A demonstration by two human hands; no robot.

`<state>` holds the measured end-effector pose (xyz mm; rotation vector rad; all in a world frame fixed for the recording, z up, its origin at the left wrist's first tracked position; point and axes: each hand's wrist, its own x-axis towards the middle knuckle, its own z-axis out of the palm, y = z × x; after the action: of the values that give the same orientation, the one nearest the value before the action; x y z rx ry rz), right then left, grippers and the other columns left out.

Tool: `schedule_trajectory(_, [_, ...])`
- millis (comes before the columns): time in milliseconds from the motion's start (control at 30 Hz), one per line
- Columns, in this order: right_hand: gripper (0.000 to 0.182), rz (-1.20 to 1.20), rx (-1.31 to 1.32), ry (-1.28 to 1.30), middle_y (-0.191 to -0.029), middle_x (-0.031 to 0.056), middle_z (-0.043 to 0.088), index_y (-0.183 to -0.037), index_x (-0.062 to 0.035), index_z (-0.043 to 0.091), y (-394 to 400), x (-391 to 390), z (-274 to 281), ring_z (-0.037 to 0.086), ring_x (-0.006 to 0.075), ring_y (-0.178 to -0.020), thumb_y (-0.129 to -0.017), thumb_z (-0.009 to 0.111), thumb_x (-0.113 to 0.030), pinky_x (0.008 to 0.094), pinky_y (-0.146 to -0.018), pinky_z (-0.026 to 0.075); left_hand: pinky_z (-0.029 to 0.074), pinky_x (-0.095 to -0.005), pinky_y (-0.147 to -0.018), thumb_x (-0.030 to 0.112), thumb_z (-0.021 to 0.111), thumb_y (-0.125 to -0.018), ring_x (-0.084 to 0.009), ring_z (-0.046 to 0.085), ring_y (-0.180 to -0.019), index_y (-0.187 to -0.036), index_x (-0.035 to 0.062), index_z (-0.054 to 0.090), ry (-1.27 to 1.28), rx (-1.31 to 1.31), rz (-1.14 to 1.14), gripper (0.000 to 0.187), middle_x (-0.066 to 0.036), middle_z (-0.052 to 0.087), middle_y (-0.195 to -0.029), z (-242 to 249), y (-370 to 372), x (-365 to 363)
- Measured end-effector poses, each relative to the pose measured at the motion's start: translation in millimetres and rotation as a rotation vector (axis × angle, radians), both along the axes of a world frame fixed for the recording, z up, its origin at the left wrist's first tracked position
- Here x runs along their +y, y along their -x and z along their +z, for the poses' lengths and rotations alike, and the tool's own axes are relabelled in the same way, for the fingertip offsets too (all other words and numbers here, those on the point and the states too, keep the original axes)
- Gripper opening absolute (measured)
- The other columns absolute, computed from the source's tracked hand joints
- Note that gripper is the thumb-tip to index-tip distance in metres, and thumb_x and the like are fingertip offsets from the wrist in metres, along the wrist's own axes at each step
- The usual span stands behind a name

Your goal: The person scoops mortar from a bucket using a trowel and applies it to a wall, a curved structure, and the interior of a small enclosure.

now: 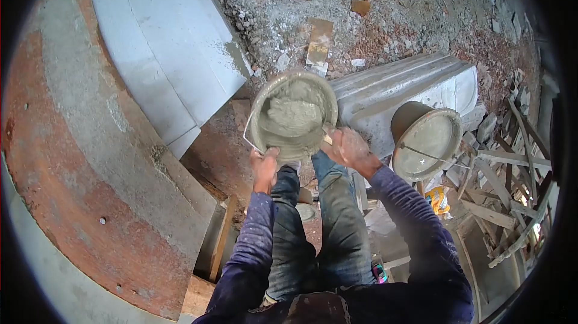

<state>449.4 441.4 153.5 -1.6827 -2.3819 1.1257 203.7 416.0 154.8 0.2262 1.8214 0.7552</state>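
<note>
A round bucket (259,98) of wet grey mortar (295,113) is in front of me, above my legs. My left hand (265,168) is closed on the bucket's near left rim, beside its thin wire handle (247,126). At the near right rim, my right hand (350,147) is closed around the pale handle of a small tool (328,137), which looks like a trowel. The tool's working end is hidden or blurred against the mortar. Mortar also lies smeared along the near inner wall of the bucket.
To the right, a second mortar-coated bucket (425,143) leans by a grooved pale block (403,86). A curved board (102,161) and white panels (162,41) occupy the left. Scrap wood (500,185) is piled right; rubble (391,29) covers the ground ahead.
</note>
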Motion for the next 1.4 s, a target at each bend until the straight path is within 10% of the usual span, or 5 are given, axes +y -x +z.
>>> schedule_trajectory(600, [0.042, -0.859, 1.079, 0.858, -0.078, 0.0075, 0.056, -0.126, 0.0038, 0.047, 1, 92, 44, 0.054, 0.0113, -0.060, -0.085, 0.052, -0.005, 0.0255, -0.053, 0.047, 0.050, -0.0308, -0.070, -0.001, 0.067, -0.073, -0.0166, 0.060, -0.082, -0.110, 0.0027, 0.055, -0.008, -0.068, 0.096, 0.038, -0.005, 0.060, -0.095, -7, 44, -18])
schedule_trajectory(800, [0.041, -0.921, 0.067, -0.376, -0.100, 0.0198, 0.063, -0.123, 0.0027, 0.050, 76, 152, -138, 0.064, 0.0345, -0.084, -0.087, 0.057, -0.014, 0.0429, -0.072, 0.051, 0.050, -0.0308, -0.072, 0.000, 0.063, -0.071, -0.0184, 0.062, -0.084, -0.112, -0.0013, 0.057, 0.309, 0.178, 0.087, 0.041, -0.008, 0.064, -0.098, -1, 80, -102])
schedule_trajectory(967, [0.016, -0.331, 0.300, 0.125, -0.083, 0.0185, 0.063, -0.092, -0.0037, 0.061, 229, 203, -278, 0.061, 0.0374, -0.077, -0.084, 0.056, -0.016, 0.0483, -0.067, 0.048, 0.048, -0.0300, -0.058, 0.005, 0.066, -0.070, -0.0169, 0.059, -0.067, -0.103, 0.0013, 0.060, 0.495, 0.249, 0.130, 0.034, -0.006, 0.064, -0.086, 23, 78, -125])
schedule_trajectory(1033, [0.032, -0.656, 1.196, 0.108, -0.088, 0.0198, 0.066, -0.106, -0.0011, 0.062, 266, 179, -228, 0.066, 0.0288, -0.074, -0.085, 0.063, -0.025, 0.0428, -0.065, 0.052, 0.045, -0.0294, -0.050, 0.006, 0.066, -0.070, -0.0157, 0.057, -0.059, -0.100, 0.0025, 0.060, 0.499, 0.284, 0.069, 0.031, -0.005, 0.063, -0.080, 19, 85, -158])
schedule_trajectory(1400, [0.044, -0.031, 0.175, -0.087, -0.089, 0.0196, 0.064, -0.116, -0.0036, 0.056, -10, 54, 68, 0.065, 0.0341, -0.075, -0.079, 0.065, -0.024, 0.0410, -0.067, 0.053, 0.041, -0.0307, -0.044, 0.008, 0.066, -0.072, -0.0157, 0.056, -0.057, -0.100, 0.0010, 0.058, 0.491, 0.200, 0.078, 0.031, -0.007, 0.062, -0.078, 58, 13, -59])
